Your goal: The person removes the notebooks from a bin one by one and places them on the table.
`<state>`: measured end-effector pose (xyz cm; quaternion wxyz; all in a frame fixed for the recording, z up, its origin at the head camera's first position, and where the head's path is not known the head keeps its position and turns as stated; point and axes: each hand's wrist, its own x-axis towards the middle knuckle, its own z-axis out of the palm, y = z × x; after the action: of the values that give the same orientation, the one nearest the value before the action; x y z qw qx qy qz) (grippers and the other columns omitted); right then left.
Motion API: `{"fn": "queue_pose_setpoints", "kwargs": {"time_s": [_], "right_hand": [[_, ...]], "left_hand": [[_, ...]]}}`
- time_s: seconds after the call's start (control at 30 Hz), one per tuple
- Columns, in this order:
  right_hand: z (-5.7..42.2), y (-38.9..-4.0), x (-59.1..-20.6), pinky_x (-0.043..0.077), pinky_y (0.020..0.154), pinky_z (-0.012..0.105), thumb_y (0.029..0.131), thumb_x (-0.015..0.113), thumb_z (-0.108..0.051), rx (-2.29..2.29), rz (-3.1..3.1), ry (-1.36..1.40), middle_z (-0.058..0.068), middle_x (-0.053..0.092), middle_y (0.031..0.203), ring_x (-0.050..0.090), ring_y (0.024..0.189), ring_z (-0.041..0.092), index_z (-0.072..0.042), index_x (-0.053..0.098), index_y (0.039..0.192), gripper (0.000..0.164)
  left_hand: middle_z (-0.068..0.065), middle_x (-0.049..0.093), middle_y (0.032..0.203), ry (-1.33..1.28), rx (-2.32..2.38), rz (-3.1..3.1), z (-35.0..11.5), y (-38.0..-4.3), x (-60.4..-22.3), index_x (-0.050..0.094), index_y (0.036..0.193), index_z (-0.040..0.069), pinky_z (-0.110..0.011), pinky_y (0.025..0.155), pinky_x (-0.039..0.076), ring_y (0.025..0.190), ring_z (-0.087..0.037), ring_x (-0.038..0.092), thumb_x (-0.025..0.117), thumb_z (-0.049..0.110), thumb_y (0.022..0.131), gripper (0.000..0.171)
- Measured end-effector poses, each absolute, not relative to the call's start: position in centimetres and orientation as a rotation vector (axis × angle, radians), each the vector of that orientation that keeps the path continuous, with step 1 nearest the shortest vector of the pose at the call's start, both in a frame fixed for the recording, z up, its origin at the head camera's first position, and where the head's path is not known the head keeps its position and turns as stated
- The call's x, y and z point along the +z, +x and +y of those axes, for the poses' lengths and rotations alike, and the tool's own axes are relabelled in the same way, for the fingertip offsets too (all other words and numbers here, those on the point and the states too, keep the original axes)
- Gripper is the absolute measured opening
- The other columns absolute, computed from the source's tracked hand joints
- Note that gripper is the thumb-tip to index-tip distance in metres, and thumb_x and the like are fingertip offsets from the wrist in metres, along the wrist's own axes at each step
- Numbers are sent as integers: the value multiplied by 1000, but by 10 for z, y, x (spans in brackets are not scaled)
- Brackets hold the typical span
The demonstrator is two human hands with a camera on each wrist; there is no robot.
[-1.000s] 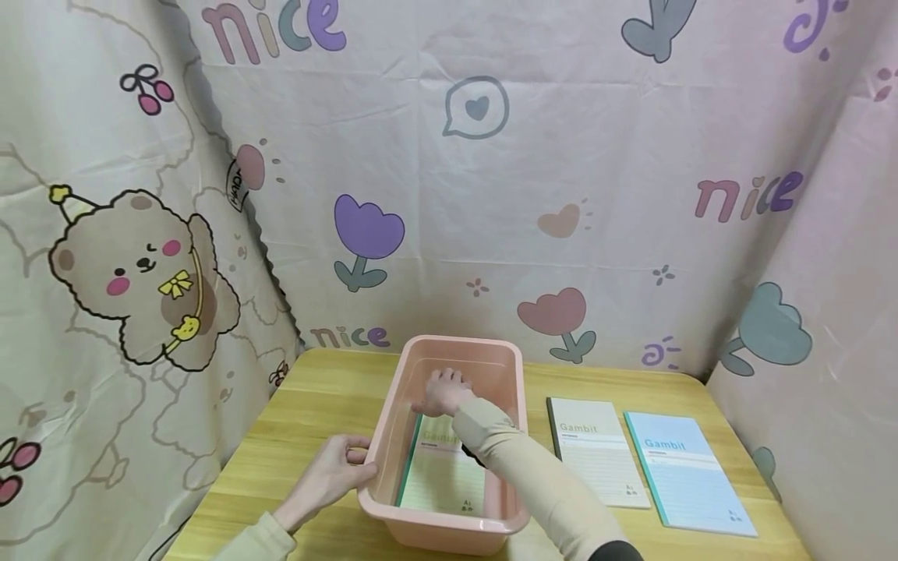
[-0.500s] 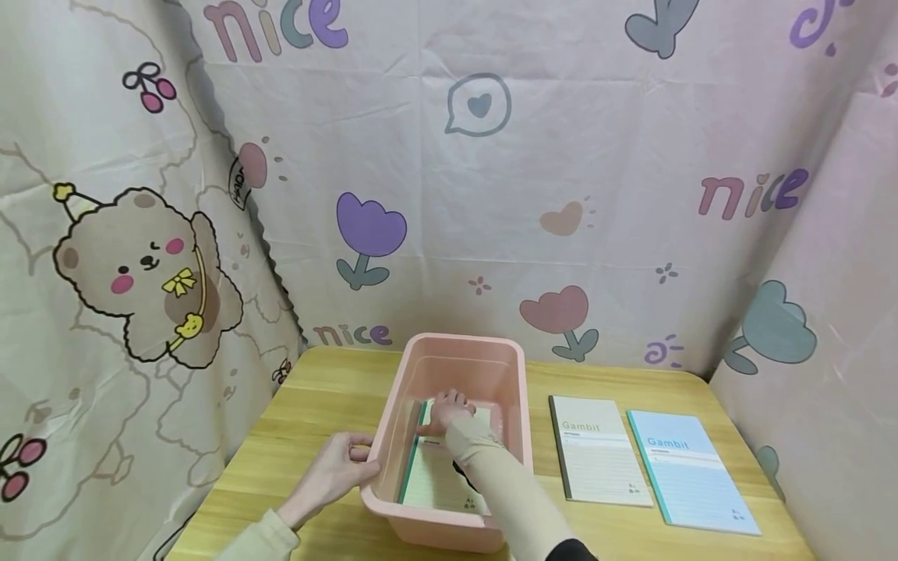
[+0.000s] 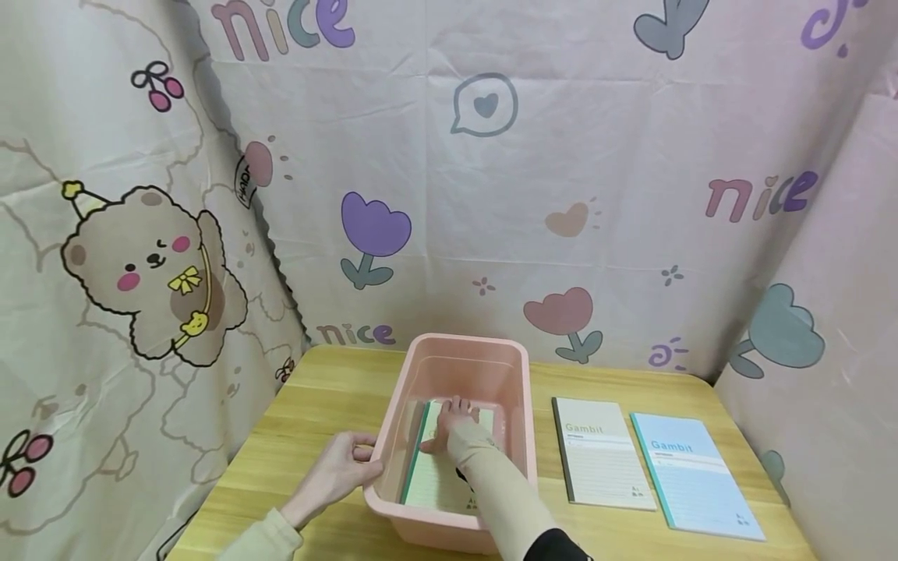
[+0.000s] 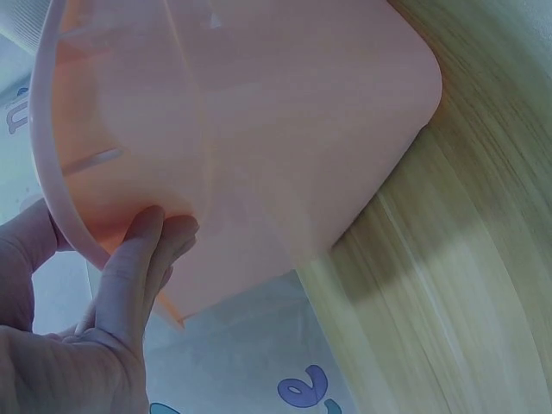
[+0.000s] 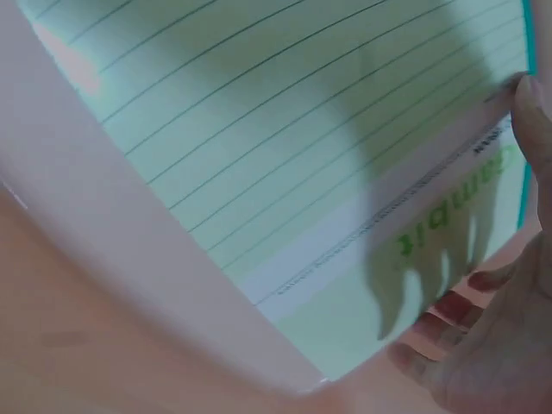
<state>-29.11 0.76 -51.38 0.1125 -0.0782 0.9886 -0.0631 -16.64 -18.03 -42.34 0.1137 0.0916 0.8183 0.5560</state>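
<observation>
A pink plastic tub (image 3: pixel 484 351) stands on the table. My left hand (image 3: pixel 344 467) pinches its left rim, with the fingers (image 4: pixel 138 250) against the outer wall and the thumb across the rim. Inside lies a pale green lined notebook (image 3: pixel 438 483) marked "Gambit", with a teal spine on its left. My right hand (image 3: pixel 456 427) reaches into the tub with its fingers spread over the notebook's upper part. In the right wrist view its thumb (image 5: pixel 530 103) is at the spine side and its fingertips (image 5: pixel 457 306) are right at the top edge. The sleeve hides part of the cover.
To the tub's right, a cream notebook (image 3: pixel 606 460) with a dark spine lies on the wooden table (image 3: pixel 337 382). Beside it is a light blue notebook (image 3: pixel 701 479) with a teal spine. A printed curtain (image 3: pixel 484 195) encloses the back and sides.
My right hand has come down and nearer from the far part of the tub onto the notebook's upper part. My left hand has kept its hold on the rim.
</observation>
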Motion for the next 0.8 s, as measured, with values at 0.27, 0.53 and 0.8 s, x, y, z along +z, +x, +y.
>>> {"fn": "queue_pose_setpoints", "kwargs": {"time_s": [0.27, 0.53, 0.8], "right_hand": [[12, -290, -516, 25, 127, 49, 73, 77, -66, -179, 2879, -268, 15, 36, 161, 33, 151, 29, 0, 37, 150, 109], [13, -292, -513, 26, 127, 49, 71, 84, -58, -274, 2884, -291, 16, 35, 162, 32, 152, 31, -1, 41, 148, 105], [12, -302, -521, 28, 126, 47, 69, 82, -64, -229, 2919, -330, 15, 34, 162, 32, 152, 30, -4, 39, 150, 109]], "left_hand": [[-38, 70, 104, 285, 1630, 2395, -181, -165, -425, 49, 126, -27, -36, 72, 64, 91, -43, 74, 61, -2, 82, 52], [-36, 71, 103, 307, 1640, 2389, -181, -164, -427, 48, 126, -28, -37, 73, 64, 90, -44, 74, 61, -2, 82, 52], [-35, 71, 104, 271, 1635, 2413, -181, -166, -425, 49, 126, -26, -38, 73, 64, 91, -42, 74, 61, -1, 81, 53]]}}
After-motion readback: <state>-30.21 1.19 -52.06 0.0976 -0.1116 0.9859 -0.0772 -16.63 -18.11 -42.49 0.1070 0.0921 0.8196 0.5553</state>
